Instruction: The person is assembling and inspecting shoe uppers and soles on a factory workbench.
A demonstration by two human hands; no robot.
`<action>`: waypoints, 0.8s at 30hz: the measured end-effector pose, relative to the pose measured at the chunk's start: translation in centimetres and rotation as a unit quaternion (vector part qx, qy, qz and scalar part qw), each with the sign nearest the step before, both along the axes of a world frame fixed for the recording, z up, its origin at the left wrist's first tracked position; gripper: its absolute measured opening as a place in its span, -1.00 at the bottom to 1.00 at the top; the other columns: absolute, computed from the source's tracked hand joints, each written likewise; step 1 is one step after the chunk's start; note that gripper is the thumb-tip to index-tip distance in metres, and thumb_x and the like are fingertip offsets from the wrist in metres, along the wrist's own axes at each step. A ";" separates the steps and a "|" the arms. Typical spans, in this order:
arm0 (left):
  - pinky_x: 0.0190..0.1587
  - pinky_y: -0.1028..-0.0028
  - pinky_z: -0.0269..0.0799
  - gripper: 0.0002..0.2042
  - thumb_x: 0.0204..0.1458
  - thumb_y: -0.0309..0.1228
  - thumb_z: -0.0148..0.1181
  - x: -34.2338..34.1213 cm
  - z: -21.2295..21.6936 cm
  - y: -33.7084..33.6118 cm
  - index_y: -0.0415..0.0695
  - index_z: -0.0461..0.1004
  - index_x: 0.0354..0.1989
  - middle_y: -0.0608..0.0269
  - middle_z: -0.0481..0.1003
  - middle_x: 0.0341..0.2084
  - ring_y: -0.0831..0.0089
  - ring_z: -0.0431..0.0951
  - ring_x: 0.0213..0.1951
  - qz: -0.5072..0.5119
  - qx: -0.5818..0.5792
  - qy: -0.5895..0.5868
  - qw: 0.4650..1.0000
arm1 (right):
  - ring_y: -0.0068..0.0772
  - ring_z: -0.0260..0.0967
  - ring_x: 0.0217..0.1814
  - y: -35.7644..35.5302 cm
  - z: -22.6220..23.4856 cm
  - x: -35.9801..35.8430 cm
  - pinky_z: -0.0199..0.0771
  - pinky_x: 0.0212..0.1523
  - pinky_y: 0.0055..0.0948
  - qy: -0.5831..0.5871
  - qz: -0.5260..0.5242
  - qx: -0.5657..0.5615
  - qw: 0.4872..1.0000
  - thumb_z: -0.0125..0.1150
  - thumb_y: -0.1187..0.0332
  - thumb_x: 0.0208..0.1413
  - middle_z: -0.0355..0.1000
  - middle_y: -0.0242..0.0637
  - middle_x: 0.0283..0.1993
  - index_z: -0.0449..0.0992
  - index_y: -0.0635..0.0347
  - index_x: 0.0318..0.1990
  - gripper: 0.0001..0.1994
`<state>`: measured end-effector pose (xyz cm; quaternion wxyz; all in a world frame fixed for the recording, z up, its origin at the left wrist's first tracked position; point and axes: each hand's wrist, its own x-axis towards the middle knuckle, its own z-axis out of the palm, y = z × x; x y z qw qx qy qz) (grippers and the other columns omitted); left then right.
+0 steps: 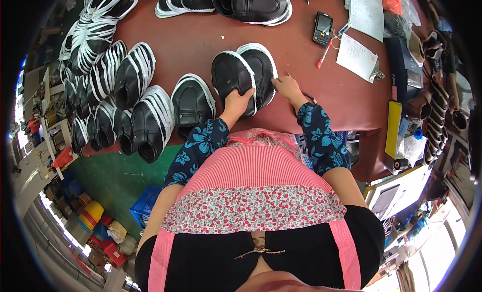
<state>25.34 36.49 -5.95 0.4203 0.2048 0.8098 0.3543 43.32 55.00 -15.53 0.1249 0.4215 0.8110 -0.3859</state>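
Observation:
Two black shoes with white soles stand side by side near the front edge of a dark red table [191,41]. My left hand [237,101] grips the heel of the left shoe [231,76]. My right hand [287,86] rests with spread fingers against the side of the right shoe [261,66]. Both forearms wear blue flowered sleeves and come in over a pink apron.
A third black shoe [192,101] lies just left of the pair. Several more stand in rows at the left [115,91], and a pair [236,3] sits at the far edge. A handheld scanner [322,28], a red pen [324,55], a clipboard [357,56] and papers lie at the right.

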 end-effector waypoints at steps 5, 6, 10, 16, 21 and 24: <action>0.15 0.15 0.60 -0.30 0.19 0.09 0.44 -0.6 0.2 -0.2 -0.48 0.66 0.06 -0.39 0.70 -0.04 -0.18 0.73 0.07 -0.010 -0.014 0.025 1.000 | 0.40 0.61 0.06 -2.2 4.7 -3.0 0.59 0.14 0.21 -0.014 -0.118 0.080 0.990 0.14 -0.13 0.44 0.66 0.27 -0.09 0.73 0.31 -0.18 -0.42; 0.15 0.15 0.60 -0.30 0.19 0.09 0.44 -0.5 0.2 -0.3 -0.48 0.65 0.06 -0.39 0.70 -0.04 -0.18 0.73 0.07 -0.010 -0.014 0.029 0.999 | 0.41 0.61 0.05 -2.6 5.6 -2.7 0.59 0.11 0.23 -0.034 -0.133 0.087 0.987 0.15 -0.13 0.43 0.66 0.28 -0.10 0.73 0.31 -0.17 -0.43; 0.17 0.15 0.59 -0.30 0.19 0.08 0.45 -0.1 0.7 -0.3 -0.49 0.64 0.07 -0.41 0.69 -0.04 -0.19 0.72 0.08 -0.008 -0.020 0.019 1.000 | 0.42 0.65 0.02 -2.9 4.7 -3.0 0.65 0.14 0.19 0.034 -0.134 0.100 0.985 0.15 -0.11 0.42 0.69 0.22 -0.10 0.76 0.20 -0.14 -0.49; 0.19 0.15 0.58 -0.30 0.18 0.06 0.45 0.1 -0.7 -1.2 -0.51 0.64 0.07 -0.42 0.69 -0.02 -0.18 0.71 0.11 -0.009 -0.001 0.029 1.000 | 0.42 0.63 0.03 -2.9 5.1 -1.6 0.63 0.12 0.21 0.019 -0.137 0.070 0.988 0.17 -0.11 0.41 0.67 0.25 -0.09 0.75 0.20 -0.12 -0.49; 0.18 0.15 0.59 -0.31 0.18 0.06 0.45 0.4 0.0 -1.4 -0.51 0.65 0.07 -0.42 0.69 -0.04 -0.20 0.72 0.08 -0.006 0.014 0.022 1.000 | 0.43 0.62 0.03 -6.1 4.7 1.4 0.61 0.10 0.19 0.014 -0.152 0.042 0.987 0.18 -0.11 0.40 0.64 0.30 -0.08 0.72 0.27 -0.11 -0.47; 0.16 0.14 0.60 -0.30 0.18 0.06 0.45 0.2 -0.4 -1.5 -0.51 0.65 0.06 -0.42 0.70 -0.07 -0.20 0.73 0.06 -0.001 0.027 0.035 0.999 | 0.42 0.61 -0.02 -6.1 5.2 1.8 0.60 0.05 0.20 0.069 -0.164 0.018 0.984 0.18 -0.11 0.41 0.64 0.25 -0.15 0.71 0.25 -0.13 -0.49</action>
